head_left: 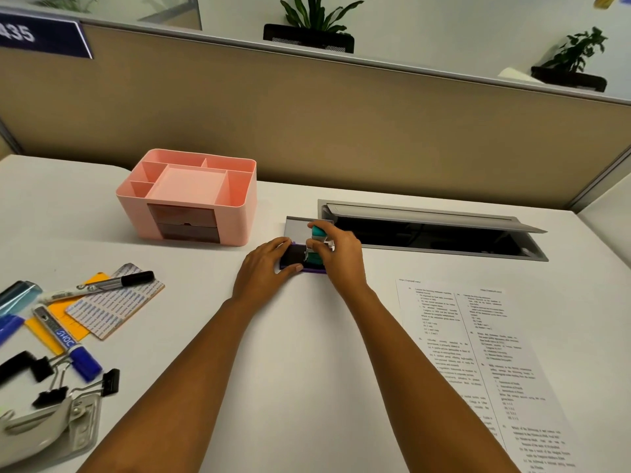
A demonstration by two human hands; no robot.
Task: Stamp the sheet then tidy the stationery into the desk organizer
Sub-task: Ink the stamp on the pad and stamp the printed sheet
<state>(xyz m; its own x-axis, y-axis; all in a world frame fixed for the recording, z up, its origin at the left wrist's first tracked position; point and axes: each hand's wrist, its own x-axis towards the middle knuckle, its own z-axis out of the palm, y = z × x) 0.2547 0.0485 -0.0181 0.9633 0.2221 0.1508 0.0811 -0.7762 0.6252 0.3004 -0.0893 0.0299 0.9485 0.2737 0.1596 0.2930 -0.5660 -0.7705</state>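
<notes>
Hands meet over an open ink pad [297,258] near the middle of the white tabletop [307,336]. The left hand [264,273] lies flat-ish beside the pad, its fingers spread around the near-left edge, thumb along the front rim and fingertips touching the far corner, steadying it rather than gripping. The right hand [336,252] is curled closed around a teal-handled stamp [316,244], fingers wrapped on the upper body, with the stamp standing upright and its base down on the dark pad surface. The pad's grey lid [300,227] stands tilted open behind it.

To the right, a printed sheet [478,353] lies flat on the tabletop, well apart from both hands. At far left, a pink desk organizer [191,196] stands with its top compartments bare and two dark drawers in front. Near the left edge lie loose items: a black-capped marker [112,285] resting across a printed card [112,302], orange sticky notes [65,312], a blue-capped marker [68,339], black binder clips [68,377], and a metal hole punch [51,428].
</notes>
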